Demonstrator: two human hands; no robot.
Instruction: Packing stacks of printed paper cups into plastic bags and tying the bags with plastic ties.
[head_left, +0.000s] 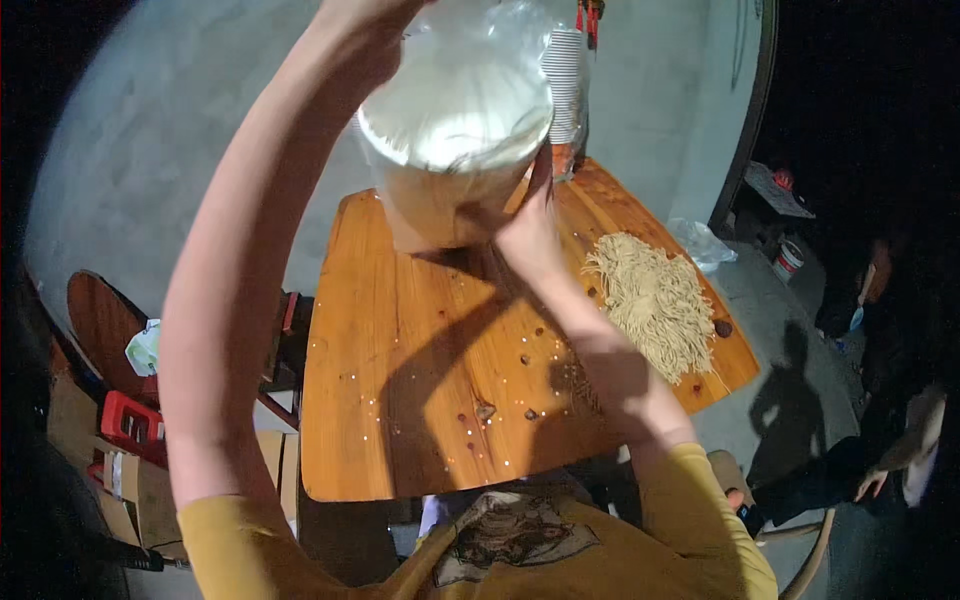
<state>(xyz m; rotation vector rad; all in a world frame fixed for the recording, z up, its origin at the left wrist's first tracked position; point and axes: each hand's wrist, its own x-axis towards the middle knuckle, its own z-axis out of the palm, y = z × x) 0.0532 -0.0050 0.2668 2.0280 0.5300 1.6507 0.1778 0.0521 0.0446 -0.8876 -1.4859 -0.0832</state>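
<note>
A large round tub [450, 205], brown-sided with a pale silvery-white top, stands at the far side of the wooden table, wrapped in clear plastic. My right hand [532, 235] is closed against its right side; some fingers are hidden. My left hand [385, 12] reaches over to the upper left of the tub, by the gathered plastic. The top edge of the view cuts off its fingers, so their grip does not show. Behind the tub rises a plastic-sleeved stack of paper cups [566, 85].
On the table [350, 300], a heap of tan strands [655, 300] lies at right, among dark knots and small pale specks. A red plastic stool [130, 422] and cardboard boxes [150, 500] sit at left. Another person's hand [872, 484] shows at right, near a white bucket [790, 258].
</note>
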